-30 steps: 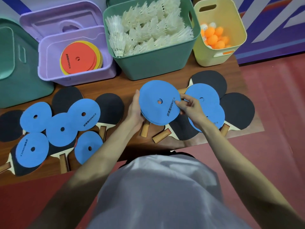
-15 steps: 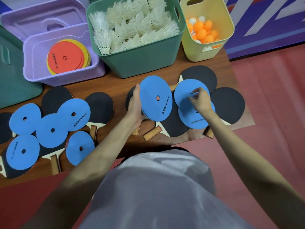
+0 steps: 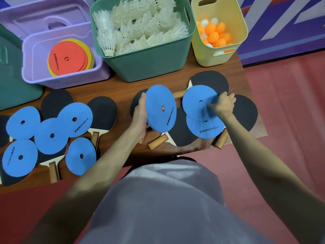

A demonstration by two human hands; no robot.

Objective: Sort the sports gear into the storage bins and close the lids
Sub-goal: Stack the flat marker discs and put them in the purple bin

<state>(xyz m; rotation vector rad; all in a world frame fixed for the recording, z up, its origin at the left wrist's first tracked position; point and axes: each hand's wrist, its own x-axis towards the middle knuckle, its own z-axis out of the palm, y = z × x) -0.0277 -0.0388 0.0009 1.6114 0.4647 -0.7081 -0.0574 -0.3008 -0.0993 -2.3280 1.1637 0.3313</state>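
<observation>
Blue discs [image 3: 161,110] flat, round, centre-holed; left hand [image 3: 140,111] holds stack.

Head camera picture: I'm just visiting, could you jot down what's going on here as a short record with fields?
left hand: holds a stack of blue discs tilted on edge
right hand: pinches the upper blue disc of two lying on the black paddles
loose blue discs: five more over paddles at the table's left
purple bin: open, red and yellow discs inside
green bin: full of white shuttlecocks
yellow bin: orange and white balls
table: brown wood
</observation>
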